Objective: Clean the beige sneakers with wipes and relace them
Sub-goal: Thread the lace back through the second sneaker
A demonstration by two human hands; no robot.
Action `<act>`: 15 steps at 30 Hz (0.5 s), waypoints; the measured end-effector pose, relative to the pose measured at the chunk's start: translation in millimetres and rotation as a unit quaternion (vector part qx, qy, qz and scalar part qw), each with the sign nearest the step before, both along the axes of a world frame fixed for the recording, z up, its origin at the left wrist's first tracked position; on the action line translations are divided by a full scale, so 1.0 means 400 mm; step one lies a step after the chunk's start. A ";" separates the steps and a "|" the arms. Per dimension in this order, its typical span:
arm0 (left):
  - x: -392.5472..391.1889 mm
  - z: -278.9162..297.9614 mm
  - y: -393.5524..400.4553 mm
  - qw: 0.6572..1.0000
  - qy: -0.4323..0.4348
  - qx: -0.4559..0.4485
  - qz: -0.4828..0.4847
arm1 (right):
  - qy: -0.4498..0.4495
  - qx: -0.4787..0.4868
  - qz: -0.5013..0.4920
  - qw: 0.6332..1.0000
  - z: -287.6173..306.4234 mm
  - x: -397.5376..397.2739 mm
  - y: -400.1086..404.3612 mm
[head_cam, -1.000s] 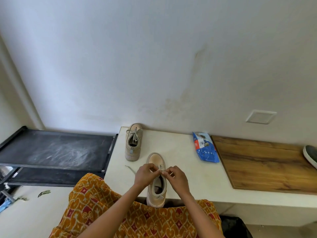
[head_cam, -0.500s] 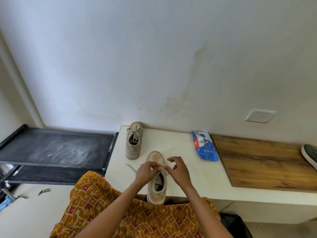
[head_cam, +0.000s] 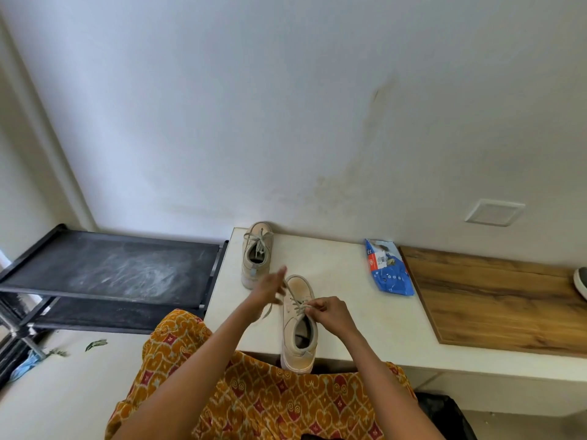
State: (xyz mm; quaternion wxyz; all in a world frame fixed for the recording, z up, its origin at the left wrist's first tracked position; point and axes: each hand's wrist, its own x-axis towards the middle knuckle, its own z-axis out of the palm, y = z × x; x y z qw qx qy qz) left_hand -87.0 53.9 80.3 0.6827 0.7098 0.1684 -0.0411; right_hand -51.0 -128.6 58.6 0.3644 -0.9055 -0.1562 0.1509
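A beige sneaker [head_cam: 298, 328] stands toe-away on the white bench [head_cam: 365, 331], its heel at the front edge. My right hand [head_cam: 330, 315] pinches its grey lace [head_cam: 297, 301] over the tongue. My left hand [head_cam: 270, 289], blurred by motion, is out to the left of the toe with a lace end running from it; fingers look extended. A second beige sneaker [head_cam: 257, 254], laced and tied, stands at the back left of the bench by the wall. A blue pack of wipes [head_cam: 387, 268] lies to the right.
A wooden board [head_cam: 495, 300] covers the bench's right part, with a dark shoe [head_cam: 581, 282] at its far edge. A black shoe rack [head_cam: 108, 268] stands left of the bench. My patterned orange lap [head_cam: 254, 401] is below. A black bag [head_cam: 444, 414] sits on the floor.
My left hand has swung away from the tongue, up and to the left, drawing a lace end out. My right hand stays pinched on the lace at the shoe.
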 end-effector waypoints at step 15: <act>0.013 -0.019 0.012 0.957 -0.097 0.213 -0.173 | 0.044 0.036 -0.032 0.998 -0.017 0.010 0.000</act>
